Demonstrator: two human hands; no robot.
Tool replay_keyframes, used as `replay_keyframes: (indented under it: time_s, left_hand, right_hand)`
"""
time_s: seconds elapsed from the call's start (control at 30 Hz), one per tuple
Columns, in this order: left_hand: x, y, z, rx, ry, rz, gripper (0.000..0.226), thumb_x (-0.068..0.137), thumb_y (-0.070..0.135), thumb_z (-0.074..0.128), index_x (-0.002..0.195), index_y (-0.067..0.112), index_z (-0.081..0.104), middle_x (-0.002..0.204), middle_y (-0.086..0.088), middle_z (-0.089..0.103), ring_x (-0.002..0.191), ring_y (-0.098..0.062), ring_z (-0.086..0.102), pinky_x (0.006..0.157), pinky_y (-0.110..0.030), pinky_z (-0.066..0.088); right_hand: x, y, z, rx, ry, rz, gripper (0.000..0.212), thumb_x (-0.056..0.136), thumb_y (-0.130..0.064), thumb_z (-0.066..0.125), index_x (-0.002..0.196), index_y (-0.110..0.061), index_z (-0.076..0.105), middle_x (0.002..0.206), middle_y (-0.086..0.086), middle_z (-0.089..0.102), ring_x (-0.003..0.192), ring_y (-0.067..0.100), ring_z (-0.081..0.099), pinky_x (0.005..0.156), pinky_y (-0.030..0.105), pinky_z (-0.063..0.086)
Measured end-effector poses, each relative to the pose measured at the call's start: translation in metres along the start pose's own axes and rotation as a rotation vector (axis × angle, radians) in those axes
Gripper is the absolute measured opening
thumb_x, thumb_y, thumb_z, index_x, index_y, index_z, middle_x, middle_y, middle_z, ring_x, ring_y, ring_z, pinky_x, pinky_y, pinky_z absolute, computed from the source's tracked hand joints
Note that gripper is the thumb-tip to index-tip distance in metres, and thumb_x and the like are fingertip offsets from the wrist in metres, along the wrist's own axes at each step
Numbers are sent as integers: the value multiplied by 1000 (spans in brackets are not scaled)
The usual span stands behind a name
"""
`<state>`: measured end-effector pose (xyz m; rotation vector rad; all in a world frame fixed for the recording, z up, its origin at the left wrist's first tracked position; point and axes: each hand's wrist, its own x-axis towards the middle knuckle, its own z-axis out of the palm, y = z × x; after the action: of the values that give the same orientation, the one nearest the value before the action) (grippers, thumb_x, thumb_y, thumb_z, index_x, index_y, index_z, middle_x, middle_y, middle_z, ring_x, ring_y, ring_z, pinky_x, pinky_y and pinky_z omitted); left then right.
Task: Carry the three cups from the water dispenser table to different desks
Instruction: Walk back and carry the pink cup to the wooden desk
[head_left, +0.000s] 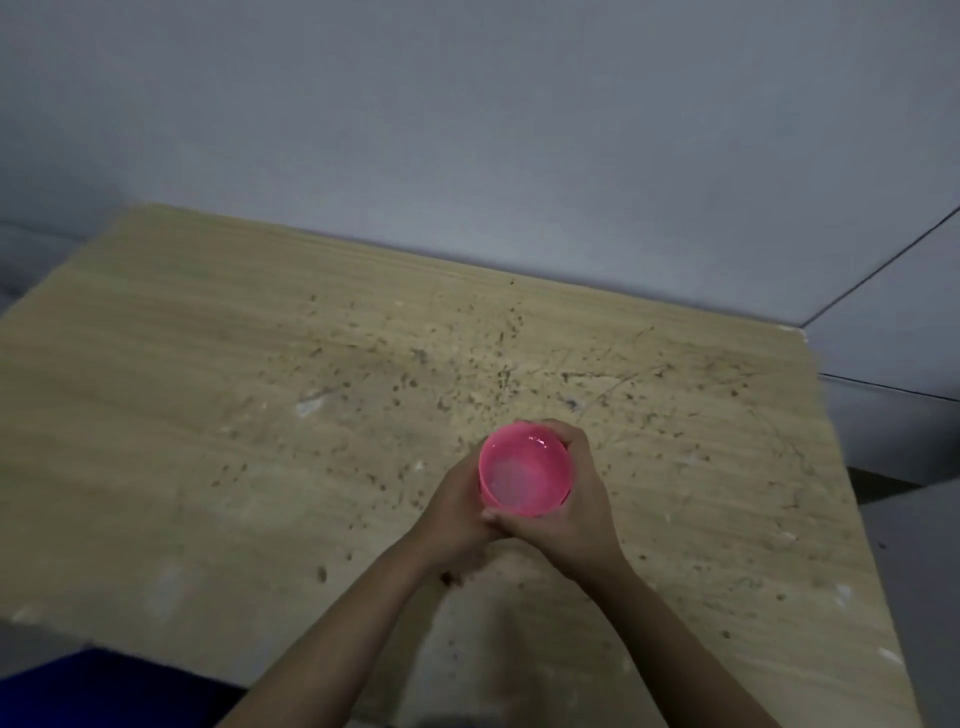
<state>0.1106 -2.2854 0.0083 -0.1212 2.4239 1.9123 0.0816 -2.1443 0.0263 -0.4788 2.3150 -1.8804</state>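
A pink plastic cup (524, 470) with water in it is upright over the middle of a worn wooden desk (260, 395). Both hands wrap around it: my left hand (454, 512) grips its left side and my right hand (576, 499) grips its right side and far rim. The fingers meet under the cup's near edge. I cannot tell whether the cup's base touches the desk. No other cups are in view.
The desk top is scratched and speckled and stands against a grey wall (467, 130) at the back. A grey partition (893, 332) is at the right. Something blue (78, 691) shows below the desk's near left edge.
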Motion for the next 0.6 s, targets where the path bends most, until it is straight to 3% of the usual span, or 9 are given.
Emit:
replay_keyframes:
  time_s: [0.2, 0.3, 0.37, 0.47, 0.6]
  left_hand:
    - [56, -4, -18, -69, -10, 14, 55, 68, 35, 76, 117, 47, 55, 112, 33, 62, 105, 7, 61, 77, -7, 49]
    - [82, -10, -22, -101, 35, 21, 62, 65, 26, 81, 118, 44, 54, 113, 22, 64, 104, 6, 61, 76, -7, 49]
    - [97, -15, -21, -153, 65, 9, 63, 67, 24, 80, 123, 34, 53, 120, 11, 62, 107, -4, 62, 78, -16, 54]
    - [115, -22, -21, -212, 96, -23, 69, 66, 34, 77, 128, 23, 51, 125, 0, 60, 113, -17, 61, 86, -36, 57]
    - [134, -30, -27, -166, 70, -49, 70, 64, 38, 77, 129, 25, 54, 123, 3, 63, 112, -14, 63, 87, -32, 57]
  right_hand:
    - [54, 11, 12, -66, 57, -6, 86, 49, -37, 94, 118, -50, 45, 120, -33, 53, 111, -4, 55, 83, 4, 45]
    - [79, 22, 15, -73, 89, 0, 87, 50, -32, 95, 119, -46, 45, 118, -34, 53, 109, -6, 55, 82, 3, 43]
    - [95, 30, 15, -78, 104, 3, 86, 50, -27, 96, 119, -39, 46, 117, -34, 54, 109, -5, 56, 84, 5, 44]
    - [114, 37, 17, -109, 106, 17, 87, 49, -30, 96, 117, -45, 44, 116, -39, 52, 107, -10, 54, 81, 2, 43]
    - [132, 46, 20, -162, 104, 28, 88, 49, -38, 94, 117, -52, 40, 117, -42, 50, 106, -13, 54, 81, 1, 43]
